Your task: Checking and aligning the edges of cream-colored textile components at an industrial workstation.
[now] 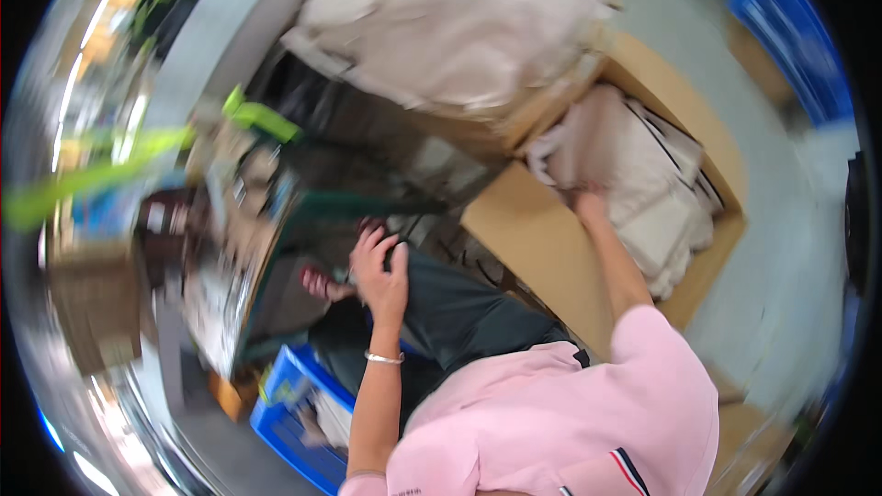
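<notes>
My right hand [588, 205] reaches down into the open brown cardboard box [533, 248], whose flat walls look stiff and matte. It rests on the soft, creased pile of cream cloth pieces [634, 193] that fills the box, at the pile's left edge; the fingers are buried in the folds, so I cannot tell whether they are closed on any cloth. A second, bigger heap of the same pale, rumpled fabric [450, 18] lies on top of another cardboard box just beyond.

My left hand [378, 266] is raised over my lap, fingers loosely spread and curled, holding nothing that I can make out, with a thin silver bangle [383, 358] round the wrist. It hovers above my dark, smooth trousers [459, 312]. Below my left forearm stands a blue plastic crate [294, 413] with ribbed walls, holding blurred pale things I cannot make out. A lime-green strap [92, 174] crosses the cluttered left side.
</notes>
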Demonstrator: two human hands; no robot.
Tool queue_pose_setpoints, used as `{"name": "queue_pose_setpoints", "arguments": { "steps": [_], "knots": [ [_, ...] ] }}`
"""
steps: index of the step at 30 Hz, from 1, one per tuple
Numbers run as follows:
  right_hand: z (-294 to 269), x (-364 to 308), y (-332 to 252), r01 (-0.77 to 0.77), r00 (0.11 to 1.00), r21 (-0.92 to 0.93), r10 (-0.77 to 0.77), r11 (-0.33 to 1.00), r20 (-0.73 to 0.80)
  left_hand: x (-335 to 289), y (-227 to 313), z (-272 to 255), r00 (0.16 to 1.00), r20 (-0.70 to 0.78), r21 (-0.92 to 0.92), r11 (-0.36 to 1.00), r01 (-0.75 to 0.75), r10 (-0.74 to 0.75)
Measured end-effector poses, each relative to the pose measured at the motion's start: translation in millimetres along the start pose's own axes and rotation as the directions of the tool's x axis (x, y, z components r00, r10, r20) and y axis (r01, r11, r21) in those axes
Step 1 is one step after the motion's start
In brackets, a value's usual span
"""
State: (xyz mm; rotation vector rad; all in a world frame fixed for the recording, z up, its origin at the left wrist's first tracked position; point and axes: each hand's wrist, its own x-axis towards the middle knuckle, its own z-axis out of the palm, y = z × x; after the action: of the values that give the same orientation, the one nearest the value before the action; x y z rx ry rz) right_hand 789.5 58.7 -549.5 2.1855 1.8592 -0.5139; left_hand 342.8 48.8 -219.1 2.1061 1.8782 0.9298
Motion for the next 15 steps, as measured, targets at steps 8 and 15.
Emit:
{"name": "queue_pose_setpoints", "arguments": {
  "steps": [8,15],
  "knots": [
    [-9,-102,48,-0.019,0.987,-0.041,0.012,0.999,-0.163,-164,3,-111,0.832,-0.196,-0.191,0.852,0.487,-0.519],
    [-92,-133,-75,0.217,0.907,0.053,-0.181,0.975,-0.380,-328,-31,-182,0.373,-0.601,-0.155,0.561,0.813,-0.707]
  ]
}}
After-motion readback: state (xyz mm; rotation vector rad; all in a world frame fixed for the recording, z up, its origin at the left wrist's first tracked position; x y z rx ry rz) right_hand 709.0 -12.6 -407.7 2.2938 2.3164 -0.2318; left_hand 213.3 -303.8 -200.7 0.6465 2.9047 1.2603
